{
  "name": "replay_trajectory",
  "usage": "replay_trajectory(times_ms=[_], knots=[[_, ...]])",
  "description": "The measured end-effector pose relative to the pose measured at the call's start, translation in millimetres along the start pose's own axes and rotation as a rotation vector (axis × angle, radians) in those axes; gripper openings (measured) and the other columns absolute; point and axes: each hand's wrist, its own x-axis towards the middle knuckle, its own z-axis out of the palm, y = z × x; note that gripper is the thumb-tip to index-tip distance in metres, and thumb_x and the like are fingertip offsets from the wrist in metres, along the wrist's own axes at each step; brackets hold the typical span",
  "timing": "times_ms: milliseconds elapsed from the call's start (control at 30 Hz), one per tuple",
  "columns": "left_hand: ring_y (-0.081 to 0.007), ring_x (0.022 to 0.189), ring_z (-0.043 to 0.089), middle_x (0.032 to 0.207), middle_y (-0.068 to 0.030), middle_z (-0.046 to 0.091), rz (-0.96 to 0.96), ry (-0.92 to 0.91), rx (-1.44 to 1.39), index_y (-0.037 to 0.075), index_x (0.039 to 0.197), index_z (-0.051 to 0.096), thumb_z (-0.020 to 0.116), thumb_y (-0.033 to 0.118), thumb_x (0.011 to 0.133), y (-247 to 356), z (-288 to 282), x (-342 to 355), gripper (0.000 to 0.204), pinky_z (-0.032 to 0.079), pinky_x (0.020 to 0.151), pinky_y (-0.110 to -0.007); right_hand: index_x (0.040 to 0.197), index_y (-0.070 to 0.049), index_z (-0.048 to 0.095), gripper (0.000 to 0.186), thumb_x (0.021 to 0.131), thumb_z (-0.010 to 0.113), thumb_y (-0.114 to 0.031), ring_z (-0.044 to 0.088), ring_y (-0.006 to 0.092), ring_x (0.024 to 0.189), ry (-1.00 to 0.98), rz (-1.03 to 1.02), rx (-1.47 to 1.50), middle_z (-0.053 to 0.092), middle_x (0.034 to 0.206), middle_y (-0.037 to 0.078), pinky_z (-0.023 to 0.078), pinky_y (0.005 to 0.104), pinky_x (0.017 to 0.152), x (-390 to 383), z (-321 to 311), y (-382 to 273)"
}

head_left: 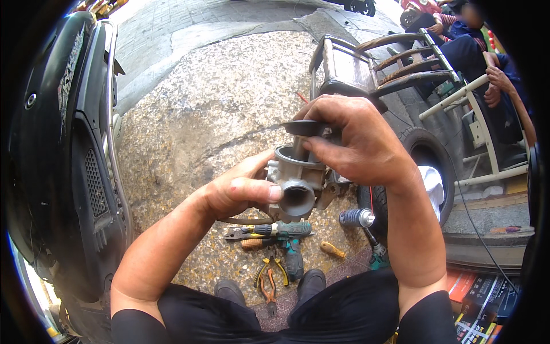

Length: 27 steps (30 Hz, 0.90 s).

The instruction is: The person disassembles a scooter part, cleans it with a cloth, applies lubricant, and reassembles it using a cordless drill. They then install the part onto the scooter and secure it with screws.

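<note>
Right fingers (327,151) hold slide (303,127) at carburetor (299,174), printed boxes (484,298) at right.

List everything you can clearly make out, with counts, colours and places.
Metal body: 1, grey, between hands
Flanged slide: 1, black-grey, body's top opening
Drill: 1, teal-black, below body
Pliers: several, yellow-orange-black, near drill
Screwdriver: 1, orange handle, right of drill
Spray can: 1, blue-white, right of drill
Tyre: at least 1, black, right
Cloth: 1, white, against tyre
Chair: 1, brown-black, upper right
Scooter: 1, black, far left
Boxes: several, black-orange, lower right
People: at least 2, dark-clothed, upper right
Shoes: 2, dark, bottom centre
Left hand: 1, bare, on body
Right hand: 1, bare, on slide
</note>
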Motion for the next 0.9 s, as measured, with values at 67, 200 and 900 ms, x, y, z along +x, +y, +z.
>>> replay_trajectory(times_ms=[67,200,900], knots=[[-0.0217,0.115,0.064,0.131,-0.0131,0.063,0.006,0.004,-0.002,0.005,0.151,0.039,0.08,0.04,0.066,-0.4,0.6,0.3,0.101,0.056,0.083,-0.032,0.099,0.001,0.071,0.019,0.08,0.074,0.001,0.07,0.0211,0.081,0.008,0.002,-0.026,0.071,0.089,0.013,0.056,0.0333,0.074,-0.1,0.0,-0.4],[-0.0201,0.113,0.064,0.131,-0.0126,0.063,0.01,0.011,0.034,0.004,0.152,0.038,0.08,0.04,0.066,-1.2,-0.4,1.1,0.102,0.053,0.081,-0.029,0.099,0.001,0.07,0.02,0.08,0.074,0.002,0.07,0.0222,0.081,0.011,0.004,-0.042,0.071,0.089,0.013,0.055,0.0339,0.074,-1.3,0.0,-1.1],[-0.0239,0.126,0.057,0.134,-0.0139,0.06,0.159,-0.014,0.011,-0.001,0.147,0.038,0.093,0.035,0.062,14.9,8.9,7.0,0.107,0.042,0.112,-0.039,0.109,0.002,0.069,0.022,0.09,0.072,-0.008,0.067,0.0236,0.108,0.043,0.008,0.368,0.068,0.118,0.015,0.054,0.0356,0.091,-14.4,-16.3,0.1]])
